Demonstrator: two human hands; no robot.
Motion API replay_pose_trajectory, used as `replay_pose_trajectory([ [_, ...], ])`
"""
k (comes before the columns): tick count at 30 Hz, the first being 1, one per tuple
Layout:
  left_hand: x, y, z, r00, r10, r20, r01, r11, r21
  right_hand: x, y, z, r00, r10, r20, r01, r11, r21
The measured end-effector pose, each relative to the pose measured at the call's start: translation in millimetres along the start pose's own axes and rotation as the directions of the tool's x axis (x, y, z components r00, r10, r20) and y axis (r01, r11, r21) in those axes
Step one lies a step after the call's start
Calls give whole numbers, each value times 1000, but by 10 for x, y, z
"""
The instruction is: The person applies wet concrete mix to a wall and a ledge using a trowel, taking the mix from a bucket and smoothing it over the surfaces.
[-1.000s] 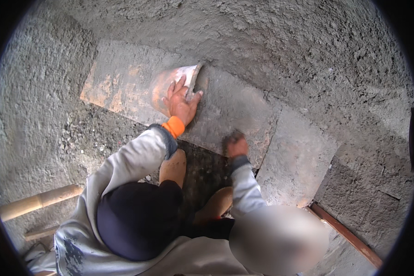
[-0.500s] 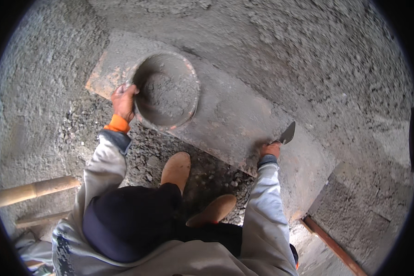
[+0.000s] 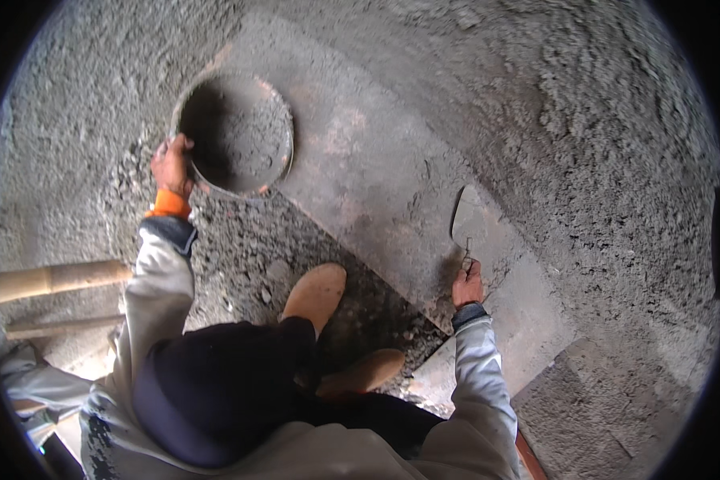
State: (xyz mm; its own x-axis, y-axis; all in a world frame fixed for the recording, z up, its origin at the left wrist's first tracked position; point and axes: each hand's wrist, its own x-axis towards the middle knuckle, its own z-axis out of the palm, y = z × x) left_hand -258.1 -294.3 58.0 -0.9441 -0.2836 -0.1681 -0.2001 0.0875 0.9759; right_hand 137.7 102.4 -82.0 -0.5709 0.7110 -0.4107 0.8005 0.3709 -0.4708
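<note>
My left hand [image 3: 172, 166] is closed on the near-left rim of a round, mortar-smeared bucket [image 3: 208, 112]. Wet grey mortar [image 3: 256, 138] lies inside it, and the bucket sits over the left edge of a long, mortar-stained board [image 3: 336, 136]. To the right, my right hand [image 3: 467, 284] grips a trowel [image 3: 474, 218] by its handle. Its blade points away from me over the right part of the board, broad face showing. Whether the blade touches the board I cannot tell.
A rough, mortar-covered wall [image 3: 616, 152] rises beyond the board. My tan boots [image 3: 316, 296] stand on loose rubble [image 3: 252, 260] on the near side. Wooden poles [image 3: 52, 282] lie at the left, and part of a reddish bar [image 3: 530, 458] shows at lower right.
The bucket has shifted left toward the board's edge, with my left hand still on its rim. My right hand has turned the trowel, whose blade now points away. The view has also turned.
</note>
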Motion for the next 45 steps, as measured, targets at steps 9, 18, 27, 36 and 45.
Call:
replay_pose_trajectory([
  [9, 160, -35, 144, 986, 118, 118, -132, 984, 121, 721, -601, 58, 911, -274, 309, 372, 870, -324],
  [18, 155, -108, 279, 990, 73, 122, -76, 997, 20, 1157, -942, -149, 964, -233, 127, 262, 768, -585],
  [27, 200, -98, 550, 990, 88, 110, -86, 996, -24, 117, -2849, 267, 648, -748, 145, 721, 540, -435],
  [36, 628, -142, -377, 981, -188, 49, 194, 928, -318, 563, -1961, -8, 728, -336, 597, 570, 781, -255],
  [45, 533, -241, -448, 952, -301, -60, 242, 858, -454, 1815, -1834, 105, 831, -350, 433, 537, 711, -455],
])
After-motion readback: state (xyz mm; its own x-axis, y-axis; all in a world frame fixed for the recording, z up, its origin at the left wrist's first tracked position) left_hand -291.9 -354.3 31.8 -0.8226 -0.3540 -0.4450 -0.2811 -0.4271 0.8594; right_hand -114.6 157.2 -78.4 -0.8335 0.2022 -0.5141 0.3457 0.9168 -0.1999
